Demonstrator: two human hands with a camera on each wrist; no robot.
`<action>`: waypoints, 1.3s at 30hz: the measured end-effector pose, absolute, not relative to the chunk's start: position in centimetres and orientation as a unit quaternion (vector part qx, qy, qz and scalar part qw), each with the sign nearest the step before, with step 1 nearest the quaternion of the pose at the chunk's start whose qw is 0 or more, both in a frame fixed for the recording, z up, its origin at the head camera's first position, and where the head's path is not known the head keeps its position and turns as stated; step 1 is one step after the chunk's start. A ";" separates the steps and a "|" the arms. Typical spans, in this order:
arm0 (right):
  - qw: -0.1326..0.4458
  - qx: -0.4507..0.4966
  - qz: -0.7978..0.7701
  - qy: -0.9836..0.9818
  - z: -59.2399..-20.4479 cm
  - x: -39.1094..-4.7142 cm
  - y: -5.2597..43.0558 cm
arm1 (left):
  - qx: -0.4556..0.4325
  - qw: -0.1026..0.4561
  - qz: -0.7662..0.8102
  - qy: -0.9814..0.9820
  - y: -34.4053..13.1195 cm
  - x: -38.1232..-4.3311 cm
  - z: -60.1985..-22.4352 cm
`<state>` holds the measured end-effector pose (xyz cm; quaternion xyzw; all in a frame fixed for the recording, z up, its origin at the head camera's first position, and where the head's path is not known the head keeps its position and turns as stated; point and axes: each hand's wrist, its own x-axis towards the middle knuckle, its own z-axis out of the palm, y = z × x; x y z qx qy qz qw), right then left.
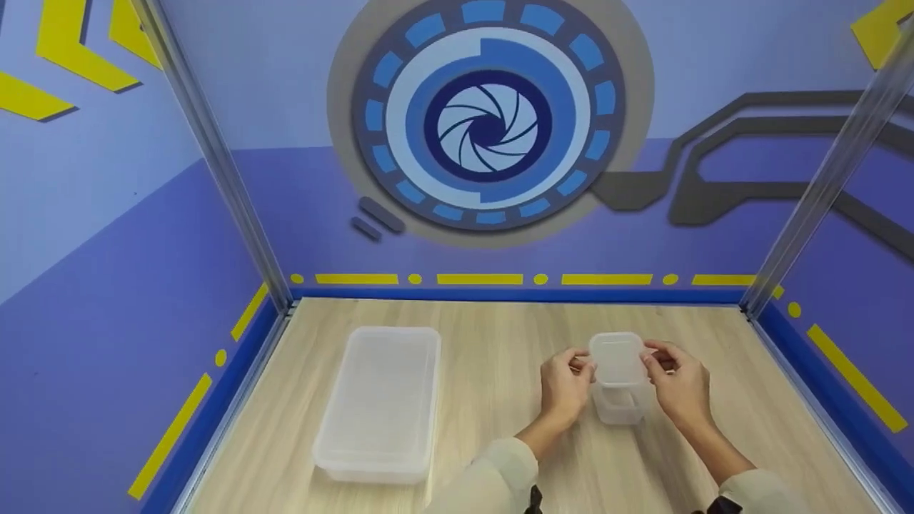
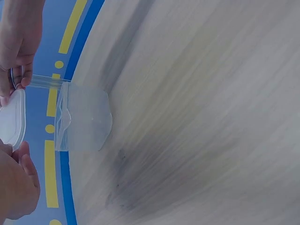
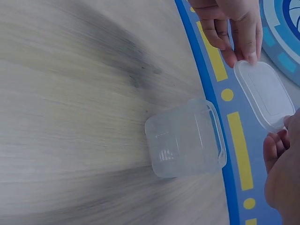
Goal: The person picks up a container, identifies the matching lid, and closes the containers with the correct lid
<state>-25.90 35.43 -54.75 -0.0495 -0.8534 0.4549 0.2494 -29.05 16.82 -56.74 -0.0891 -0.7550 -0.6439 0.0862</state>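
A small translucent plastic lid [image 1: 618, 360] is held up between the two hands, tilted and apart from the container in the wrist views. My left hand [image 1: 564, 389] pinches its left edge between thumb and fingers. The right hand [image 1: 682, 385] grips the opposite edge the same way. Below the lid, a small clear plastic container [image 1: 619, 414] stands upright on the table with its top uncovered. The right wrist view shows this container [image 3: 185, 140] from the side, with the lid [image 3: 267, 93] above it.
A large translucent rectangular container [image 1: 382, 400] with a lid on it stands on the left part of the wooden table [image 1: 500, 343]. Blue patterned walls [image 1: 285, 214] and metal corner posts [image 1: 228, 171] enclose the back and sides.
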 end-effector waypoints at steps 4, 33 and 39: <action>0.249 -0.069 0.453 -0.853 -55.2 -25.7 35.3 | -0.089 0.078 -0.645 -0.755 17.0 -28.9 -57.1; 0.180 -0.075 0.430 -0.881 -56.4 -26.1 37.1 | -0.047 0.012 -0.646 -0.761 17.8 -28.9 -57.2; 0.155 -0.078 0.432 -0.885 -56.7 -25.9 37.3 | -0.046 0.000 -0.644 -0.763 18.0 -28.9 -57.6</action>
